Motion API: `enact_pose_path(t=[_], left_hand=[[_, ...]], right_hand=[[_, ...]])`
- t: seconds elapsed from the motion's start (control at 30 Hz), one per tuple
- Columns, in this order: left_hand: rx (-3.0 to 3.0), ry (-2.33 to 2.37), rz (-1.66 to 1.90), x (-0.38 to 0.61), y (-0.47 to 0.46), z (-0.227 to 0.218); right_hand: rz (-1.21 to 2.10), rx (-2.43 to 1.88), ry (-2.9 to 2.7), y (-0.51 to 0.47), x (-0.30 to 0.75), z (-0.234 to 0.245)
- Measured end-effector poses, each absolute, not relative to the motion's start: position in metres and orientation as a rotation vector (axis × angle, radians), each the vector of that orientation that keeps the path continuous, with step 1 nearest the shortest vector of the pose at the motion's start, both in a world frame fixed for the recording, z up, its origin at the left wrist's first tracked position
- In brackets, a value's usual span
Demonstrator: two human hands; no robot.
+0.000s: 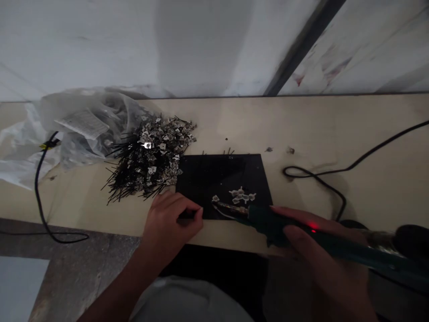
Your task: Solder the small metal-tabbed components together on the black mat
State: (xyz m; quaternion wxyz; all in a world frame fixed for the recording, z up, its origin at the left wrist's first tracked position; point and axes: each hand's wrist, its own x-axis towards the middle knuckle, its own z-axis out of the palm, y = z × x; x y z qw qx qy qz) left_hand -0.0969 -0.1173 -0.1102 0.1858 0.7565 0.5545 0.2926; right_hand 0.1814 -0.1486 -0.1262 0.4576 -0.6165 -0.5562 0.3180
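My right hand is wrapped round a dark green soldering gun with a small red light lit on its body. The gun points left, and its tip meets or nearly meets a small metal part on a black mat. A thin pale strand runs under the tip. To the left, my left hand is in a pinch at the mat's front left corner; whatever its fingertips hold is too small to make out. Several more small metal parts lie together on the mat, just beyond the gun.
A large heap of metal pieces with black wire leads lies left of the mat. Behind it rests a clear plastic bag with a paper label. A black cord loops across the table at right; another cable hangs over the left front edge.
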Motion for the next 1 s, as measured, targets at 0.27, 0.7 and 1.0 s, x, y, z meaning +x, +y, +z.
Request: enact_pose_path(t=[0.27, 0.7, 1.0], left_hand=[[2.129, 1.566, 0.848, -0.0974, -0.118, -0.1117], [2.132, 1.577, 0.813, -0.097, -0.1171, -0.1114], [2.146, 1.568, 0.833, -0.0971, -0.1179, -0.1116]], right_hand=[[0.761, -1.533, -1.367, -0.1471, 0.1792, -0.1243], [0.763, -1.542, -1.339, -0.1489, 0.1808, -0.1258], [0.795, -1.577, -1.29, -0.1478, 0.1765, -0.1216]])
